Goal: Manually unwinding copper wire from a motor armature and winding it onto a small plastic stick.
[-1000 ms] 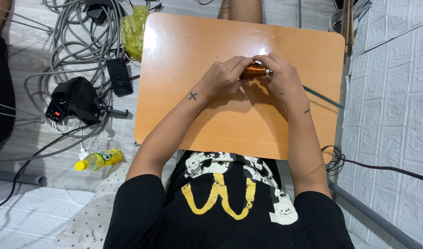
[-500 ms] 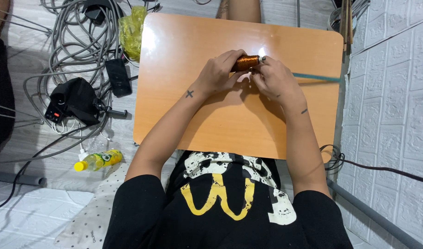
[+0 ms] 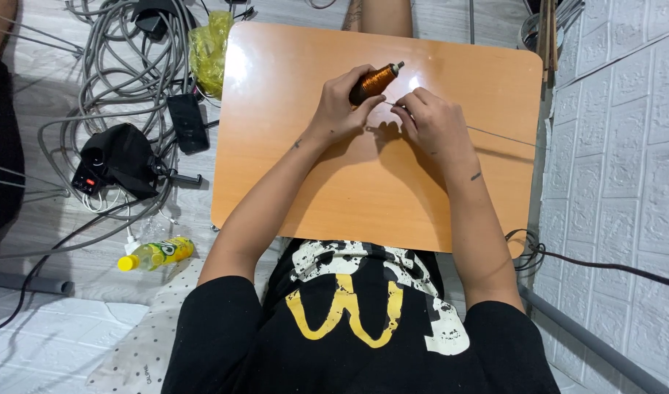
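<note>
Copper spool (image 3: pixel 374 82) in left hand (image 3: pixel 340 109); right hand (image 3: pixel 431 124) beside.

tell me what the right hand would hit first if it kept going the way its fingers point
The right hand points up-left, its fingertips pinching a thin wire. Straight on, it would probably first meet the copper wire spool held in the left hand, though relative height is unclear.

This looks like a room in a home. A small orange desk (image 3: pixel 378 190) sits low on a grey floor (image 3: pixel 79 255). Grey cables (image 3: pixel 101 87), a black charger (image 3: pixel 119 157) and a drink bottle (image 3: pixel 155 254) lie about.
</note>
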